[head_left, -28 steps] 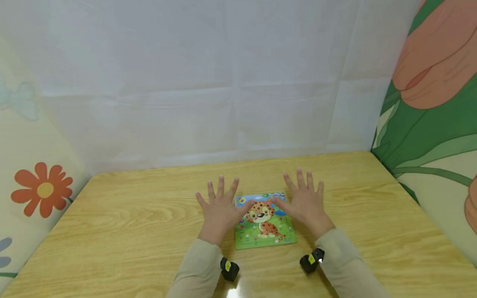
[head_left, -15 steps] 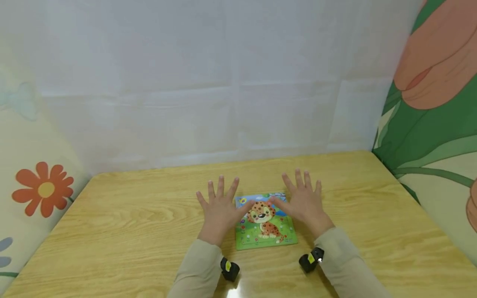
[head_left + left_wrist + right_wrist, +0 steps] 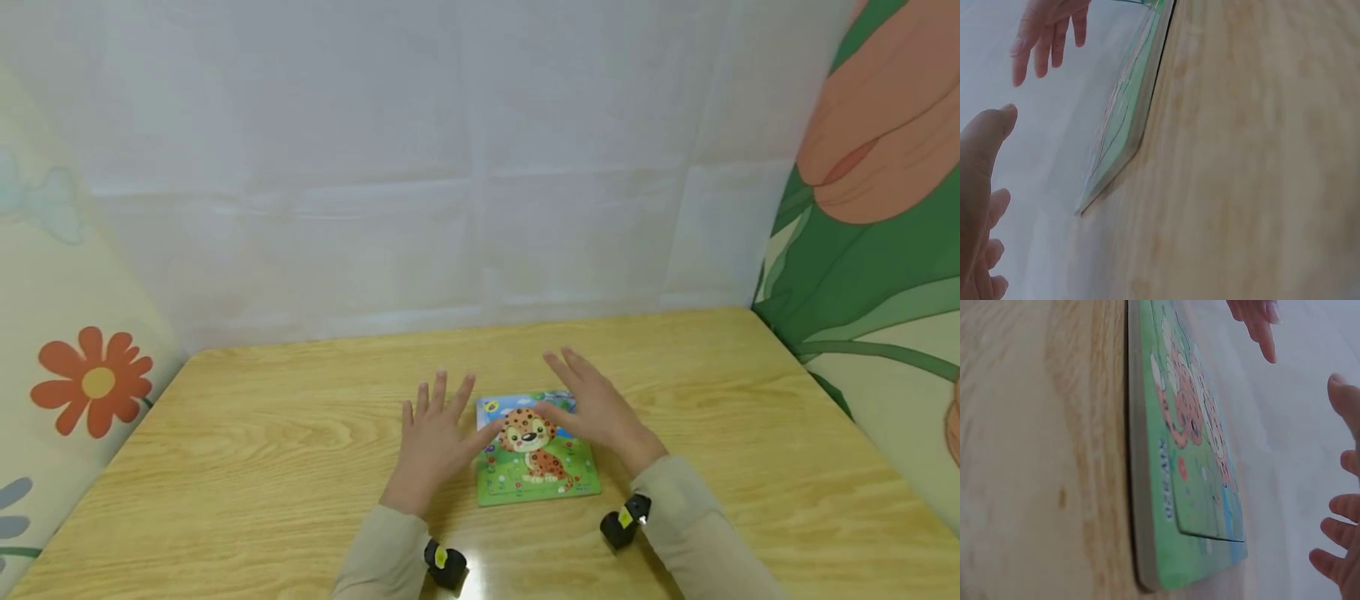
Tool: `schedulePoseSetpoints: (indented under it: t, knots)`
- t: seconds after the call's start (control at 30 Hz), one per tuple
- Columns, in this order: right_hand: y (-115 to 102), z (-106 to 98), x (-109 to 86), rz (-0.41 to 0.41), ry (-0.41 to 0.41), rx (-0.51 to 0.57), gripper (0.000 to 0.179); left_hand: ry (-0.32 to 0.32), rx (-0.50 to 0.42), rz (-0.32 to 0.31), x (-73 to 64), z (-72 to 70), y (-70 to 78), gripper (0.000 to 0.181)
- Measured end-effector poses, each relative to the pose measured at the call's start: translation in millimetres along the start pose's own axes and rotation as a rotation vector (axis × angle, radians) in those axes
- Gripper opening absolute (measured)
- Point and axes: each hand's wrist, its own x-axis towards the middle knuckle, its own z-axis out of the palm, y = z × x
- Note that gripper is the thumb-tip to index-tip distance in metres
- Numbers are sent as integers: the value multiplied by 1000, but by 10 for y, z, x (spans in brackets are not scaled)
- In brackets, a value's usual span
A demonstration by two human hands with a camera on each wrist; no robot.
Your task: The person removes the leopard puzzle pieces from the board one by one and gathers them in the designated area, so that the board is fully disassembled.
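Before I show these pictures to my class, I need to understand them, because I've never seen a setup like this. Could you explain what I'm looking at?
There is no machine here, just a person's left hand and right hand, both bare. The wide picture comes from a camera worn on the head, looking forward and down. The two close, tilted-looking pictures come from small cameras, one on each wrist, probably the black devices seen near the sleeves. On the wood-patterned table lies a flat board printed with a spotted cartoon animal. The hands are on either side of it, and neither one holds anything.
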Motion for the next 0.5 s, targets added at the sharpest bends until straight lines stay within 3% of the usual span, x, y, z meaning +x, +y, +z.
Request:
schedulePoseSetpoints:
  t: [0.33,0.5]
  knots:
    - [-15,10,109,-60,-102,96,79,-57,-99,107,-64,31,-126,83]
    - [-24,35,162,-106,-126,144,80,-103,-152,120,-83,41,-141,87]
